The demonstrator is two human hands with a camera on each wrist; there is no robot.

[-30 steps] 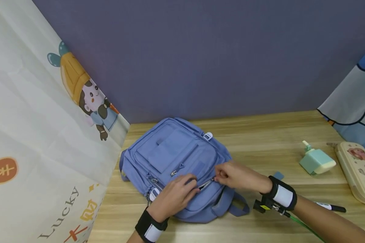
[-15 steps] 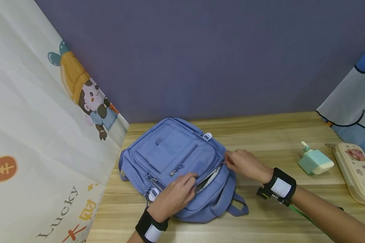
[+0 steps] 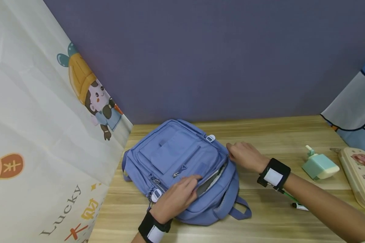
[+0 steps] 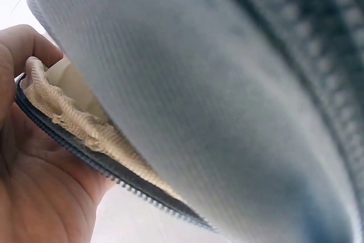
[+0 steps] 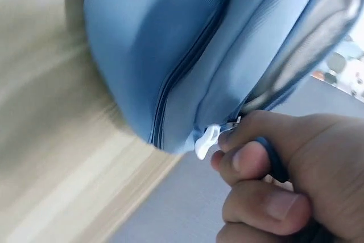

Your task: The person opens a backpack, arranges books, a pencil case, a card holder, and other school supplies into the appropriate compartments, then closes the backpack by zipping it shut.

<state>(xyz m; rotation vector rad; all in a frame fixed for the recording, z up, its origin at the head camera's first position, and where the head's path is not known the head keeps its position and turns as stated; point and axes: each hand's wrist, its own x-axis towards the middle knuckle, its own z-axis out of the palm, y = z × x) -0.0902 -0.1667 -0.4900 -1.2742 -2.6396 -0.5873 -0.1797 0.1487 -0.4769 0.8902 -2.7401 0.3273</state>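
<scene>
A blue backpack lies on the wooden table with its zipped front facing up. Its main zipper is partly undone, and the grey lining shows in the gap. My left hand grips the near edge of this opening; in the left wrist view the zipper teeth run out from between thumb and fingers. At the bag's right side, my right hand pinches the zipper pull, a dark blue tab mostly hidden by curled fingers. A white buckle sits just beyond the fingertips.
Right of the bag is a mint-green bottle lying on its side. A cream pencil case lies at the far right. Partly under the right forearm is a marker. A dark wall stands behind the table; a printed curtain hangs at left.
My right hand has drawn the zipper pull away along the bag's right side, and the opening has grown longer and wider. The left hand keeps its hold on the near edge.
</scene>
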